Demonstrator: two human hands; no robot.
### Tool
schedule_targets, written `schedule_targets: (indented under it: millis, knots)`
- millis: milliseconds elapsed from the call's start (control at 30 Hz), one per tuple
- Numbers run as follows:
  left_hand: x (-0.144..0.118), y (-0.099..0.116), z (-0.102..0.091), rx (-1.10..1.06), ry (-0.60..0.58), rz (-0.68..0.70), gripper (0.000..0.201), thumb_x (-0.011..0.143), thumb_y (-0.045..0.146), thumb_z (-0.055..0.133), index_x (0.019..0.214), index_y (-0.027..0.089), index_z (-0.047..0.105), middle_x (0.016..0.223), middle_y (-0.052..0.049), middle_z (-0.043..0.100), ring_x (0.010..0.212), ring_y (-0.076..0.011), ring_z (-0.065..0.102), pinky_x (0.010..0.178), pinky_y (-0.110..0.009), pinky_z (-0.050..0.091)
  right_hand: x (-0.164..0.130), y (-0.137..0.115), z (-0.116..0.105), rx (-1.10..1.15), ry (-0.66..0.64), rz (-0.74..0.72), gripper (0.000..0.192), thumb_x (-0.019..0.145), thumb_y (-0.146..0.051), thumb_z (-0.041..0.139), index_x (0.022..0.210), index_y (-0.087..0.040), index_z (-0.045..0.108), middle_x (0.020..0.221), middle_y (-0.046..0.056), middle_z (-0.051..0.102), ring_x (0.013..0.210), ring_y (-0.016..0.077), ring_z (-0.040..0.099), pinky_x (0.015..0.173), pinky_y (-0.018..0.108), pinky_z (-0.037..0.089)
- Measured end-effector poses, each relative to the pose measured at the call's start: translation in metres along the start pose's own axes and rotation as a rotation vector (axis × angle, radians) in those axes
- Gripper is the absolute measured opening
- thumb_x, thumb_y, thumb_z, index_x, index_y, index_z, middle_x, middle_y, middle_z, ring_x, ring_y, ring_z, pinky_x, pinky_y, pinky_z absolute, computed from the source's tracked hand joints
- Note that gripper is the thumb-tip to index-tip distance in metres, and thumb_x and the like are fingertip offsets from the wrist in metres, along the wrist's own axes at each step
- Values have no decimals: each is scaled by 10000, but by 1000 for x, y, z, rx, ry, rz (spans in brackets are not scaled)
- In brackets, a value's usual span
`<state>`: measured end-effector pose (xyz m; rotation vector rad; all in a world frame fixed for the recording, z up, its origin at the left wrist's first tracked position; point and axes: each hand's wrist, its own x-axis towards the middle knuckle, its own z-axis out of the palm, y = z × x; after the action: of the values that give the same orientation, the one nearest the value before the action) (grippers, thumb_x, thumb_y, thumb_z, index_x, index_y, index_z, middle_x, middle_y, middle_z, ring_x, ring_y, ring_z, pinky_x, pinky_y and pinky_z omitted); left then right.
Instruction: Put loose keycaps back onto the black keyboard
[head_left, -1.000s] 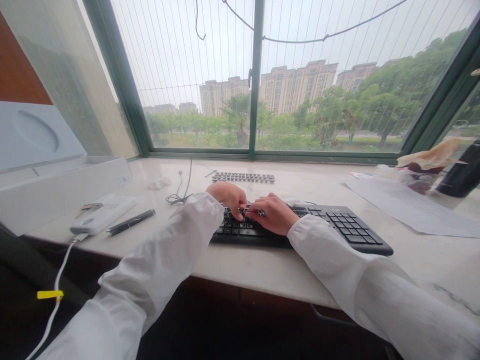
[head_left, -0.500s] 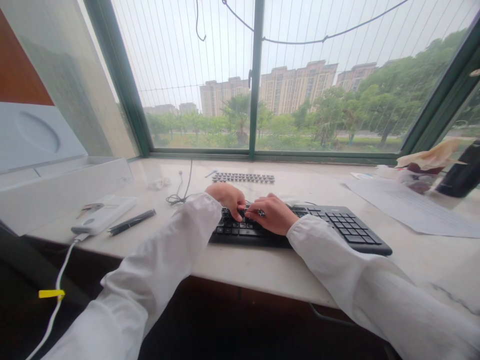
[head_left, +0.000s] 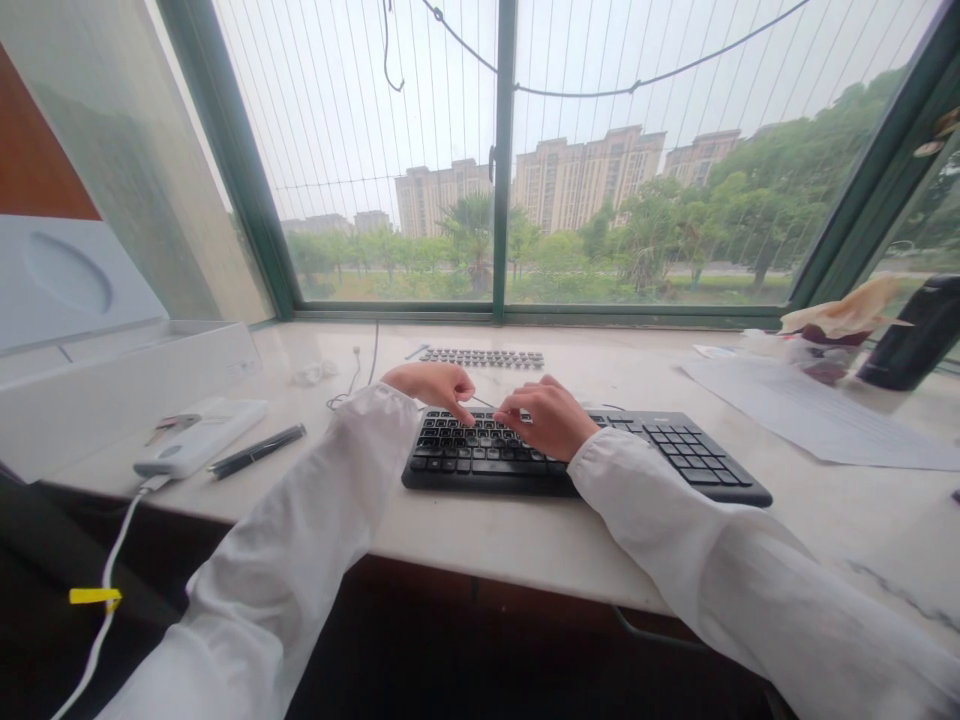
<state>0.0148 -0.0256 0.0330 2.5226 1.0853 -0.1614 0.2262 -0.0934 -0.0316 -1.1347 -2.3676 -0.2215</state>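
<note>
A black keyboard lies flat on a pale, marble-like stone sill under the window, its low rectangular body matte plastic, its keys small squared caps with white legends, the number pad at its right end bare. Both forearms come in from below in loose white woven sleeves, creased at the elbows, and meet over the keyboard's far left rows. The left hand hovers palm down at the keyboard's back edge, fingers curled and pointing downward, their tips on or just above the top row of keys; it grasps nothing. The right hand sits just beside it over the middle of the key field, knuckles arched, fingers bent down onto the keys, likewise closed on nothing; whether any key is pressed cannot be told. Behind the keyboard, nearer the glass, lies a thin flat strip of loose dark keycaps. Left of the keyboard a thin dark cable loops on the stone, and farther left a slim black pen lies slanted beside a white rounded power bank with a white cord hanging from it, bearing a yellow tag. Right of the keyboard, a sheet of white paper lies flat, and beyond it stands a dark cylindrical bottle.
</note>
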Motion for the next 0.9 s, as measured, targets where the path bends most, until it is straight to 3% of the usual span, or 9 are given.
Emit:
schedule_targets:
  millis: [167, 267, 367, 567, 733, 900]
  knots:
    - [4, -9, 1, 42, 30, -33, 512, 643, 507, 720, 585, 198, 316, 539, 55, 306, 537, -107, 269, 545, -285, 204, 0, 18, -19, -175, 105, 170, 310, 945, -341, 487, 796, -190, 712, 789, 45, 724, 769, 178, 609, 808, 339, 282]
    - [11, -24, 3, 112, 217, -204, 425, 644, 483, 722, 588, 189, 421, 577, 29, 442, 581, -120, 396, 566, -272, 277, -4, 34, -29, -275, 103, 299, 343, 944, -335, 459, 781, -180, 717, 791, 60, 728, 757, 190, 610, 821, 354, 290]
    - [18, -41, 5, 175, 433, -449, 248, 677, 415, 693, 697, 195, 581, 757, -28, 613, 737, -174, 545, 652, -275, 370, -8, 51, -33, -374, 69, 444, 346, 933, -330, 455, 802, -179, 737, 833, 76, 740, 807, 210, 629, 853, 371, 290]
    - [23, -63, 13, 214, 582, -640, 204, 732, 312, 628, 903, 224, 695, 1012, -104, 676, 959, -278, 615, 800, -359, 454, -15, 75, -35, -445, -78, 667, 343, 919, -405, 473, 905, -201, 748, 940, 101, 746, 937, 245, 638, 882, 397, 298]
    - [27, -73, 19, 250, 621, -664, 286, 773, 312, 591, 1029, 235, 694, 1073, -118, 674, 1010, -290, 615, 840, -372, 467, -16, 76, -30, -402, -128, 610, 408, 908, -512, 469, 980, -206, 728, 1017, 103, 738, 998, 252, 635, 901, 400, 308]
    - [34, -83, 23, 267, 603, -658, 349, 817, 437, 560, 1105, 271, 665, 1121, -103, 673, 1051, -287, 610, 868, -368, 462, -15, 71, -22, -334, -193, 500, 455, 882, -570, 485, 970, -198, 732, 974, 109, 744, 970, 256, 646, 910, 406, 329]
